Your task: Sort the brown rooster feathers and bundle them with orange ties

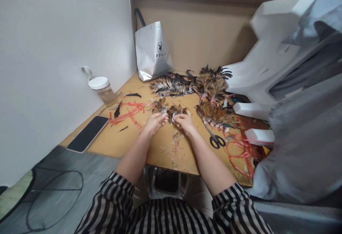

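Near the middle of the table, my left hand [157,122] is closed in a pinch on a small bunch of brown and black feathers [160,105]. Just beside it, my right hand [184,122] pinches a second bunch of feathers [177,110]. The two bunches sit close together, their quill ends toward my fingertips. Bits of fluff and thin red strands [176,147] lie on the table between my forearms. To the right of my right hand is a larger pile of brown feathers [217,114], with black-handled scissors [217,141] in front of it.
Further feather heaps [171,85] lie at the back, before a silver bag [152,50]. On the left are red ribbon scraps [130,112], a lidded jar [103,89] and a phone [88,133]. Red strips [240,152] and white foam pieces [259,137] lie right. The table's front edge is near me.
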Available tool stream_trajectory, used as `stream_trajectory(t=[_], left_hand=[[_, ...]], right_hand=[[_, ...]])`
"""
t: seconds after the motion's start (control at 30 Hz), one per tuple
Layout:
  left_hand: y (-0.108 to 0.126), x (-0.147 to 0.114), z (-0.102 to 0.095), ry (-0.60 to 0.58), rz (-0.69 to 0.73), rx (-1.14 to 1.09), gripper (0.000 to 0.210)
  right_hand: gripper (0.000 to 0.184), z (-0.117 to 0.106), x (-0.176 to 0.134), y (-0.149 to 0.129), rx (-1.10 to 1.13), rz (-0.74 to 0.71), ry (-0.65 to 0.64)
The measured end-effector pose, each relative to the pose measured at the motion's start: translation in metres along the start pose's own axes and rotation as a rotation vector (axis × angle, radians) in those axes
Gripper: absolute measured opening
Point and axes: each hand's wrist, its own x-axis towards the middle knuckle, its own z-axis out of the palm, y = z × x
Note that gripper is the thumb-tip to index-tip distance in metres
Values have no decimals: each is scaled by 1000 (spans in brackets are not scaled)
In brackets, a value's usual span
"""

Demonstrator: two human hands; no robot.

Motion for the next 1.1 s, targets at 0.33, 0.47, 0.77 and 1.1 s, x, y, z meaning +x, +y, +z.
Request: stream_trajectory(t=[0.33,0.47,0.77,1.1], left_hand=[[-3,-6,6,-112,-84,83,22],[-3,-6,6,-123,-82,92,22],[-5,-4,4,-118,-66,123,22],[2,-2,0,-118,-130,-92,10]], right_hand=[[28,5,-1,2,163,-53,-1],[28,7,-2,1,165,-51,-14],[25,9,-5,-2,78,-127,6],[30,3,-2,0,82,-111,-25]])
